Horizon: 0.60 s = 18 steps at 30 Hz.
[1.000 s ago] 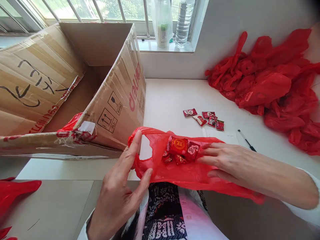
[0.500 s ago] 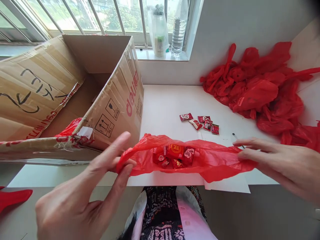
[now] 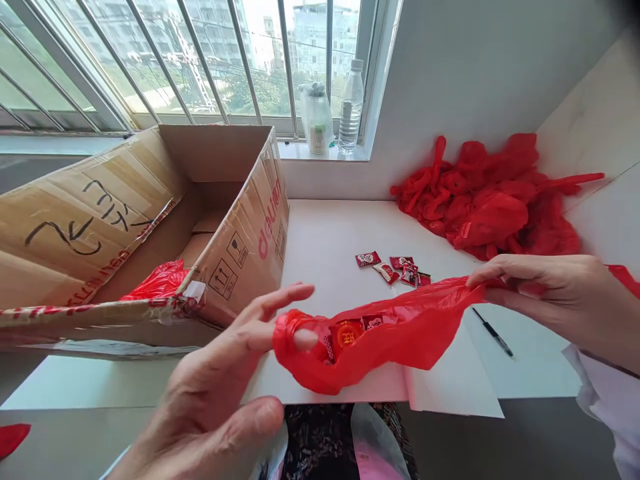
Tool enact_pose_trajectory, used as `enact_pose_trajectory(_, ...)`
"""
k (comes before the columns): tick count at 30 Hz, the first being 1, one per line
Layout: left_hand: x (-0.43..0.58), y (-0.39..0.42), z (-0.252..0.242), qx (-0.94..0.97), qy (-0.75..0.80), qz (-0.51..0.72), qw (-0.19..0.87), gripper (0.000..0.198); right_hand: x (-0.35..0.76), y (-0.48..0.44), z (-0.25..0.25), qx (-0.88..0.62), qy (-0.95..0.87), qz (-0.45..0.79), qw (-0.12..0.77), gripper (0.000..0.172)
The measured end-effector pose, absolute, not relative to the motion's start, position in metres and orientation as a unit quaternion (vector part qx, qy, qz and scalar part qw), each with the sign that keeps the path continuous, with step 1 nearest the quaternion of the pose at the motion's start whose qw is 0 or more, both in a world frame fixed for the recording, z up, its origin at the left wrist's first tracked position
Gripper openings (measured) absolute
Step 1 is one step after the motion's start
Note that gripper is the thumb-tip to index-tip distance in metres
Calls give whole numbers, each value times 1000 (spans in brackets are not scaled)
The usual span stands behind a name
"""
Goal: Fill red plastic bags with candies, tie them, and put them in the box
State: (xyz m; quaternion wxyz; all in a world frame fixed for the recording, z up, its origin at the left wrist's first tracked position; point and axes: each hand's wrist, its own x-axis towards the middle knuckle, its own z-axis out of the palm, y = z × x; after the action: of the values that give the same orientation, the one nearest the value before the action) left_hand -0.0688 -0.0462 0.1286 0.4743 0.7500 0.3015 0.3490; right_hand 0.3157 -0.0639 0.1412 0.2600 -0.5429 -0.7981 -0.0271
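Observation:
A thin red plastic bag [image 3: 400,330] hangs stretched between my two hands above the white table [image 3: 330,240]. Wrapped red candies [image 3: 347,333] show through its film near the left end. My left hand [image 3: 225,393] has a finger hooked through the bag's left handle loop, the other fingers spread. My right hand [image 3: 550,293] pinches the bag's other handle, lifted higher. Several loose red candies [image 3: 395,267] lie on the table behind the bag.
A large open cardboard box [image 3: 150,233] stands at the left with a red bag [image 3: 160,280] inside. A heap of red bags [image 3: 490,200] fills the back right corner. A black pen [image 3: 493,332] lies on white paper [image 3: 455,380]. Bottles [image 3: 350,110] stand on the windowsill.
My hands pulled the bag's handles apart and lifted it off the table. The right hand rose higher; the view tilted up toward the window.

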Motion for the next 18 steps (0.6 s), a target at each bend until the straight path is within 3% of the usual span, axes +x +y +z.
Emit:
enact_pose_trajectory(3, -42, -38, 116, 672, 235, 379, 591, 61, 310, -60, 143, -547, -788, 8, 283, 10)
enact_pose_trajectory(7, -15, -21, 108, 675, 276, 359, 582, 80, 293, -56, 155, -509, -812, 1, 284, 17)
enact_pose_trajectory(10, -8, -15, 113, 703, 316, 332, 544, 80, 286, -53, 165, -500, -812, -32, 299, 20)
enact_pose_trajectory(13, -5, -15, 124, 746, 342, 327, 468, 80, 282, -51, 174, -532, -771, -72, 343, 10)
enact_pose_trajectory(18, 17, -20, 132, 807, 372, 269, 370, 102, 244, -51, 180, -489, -790, -18, 368, 6)
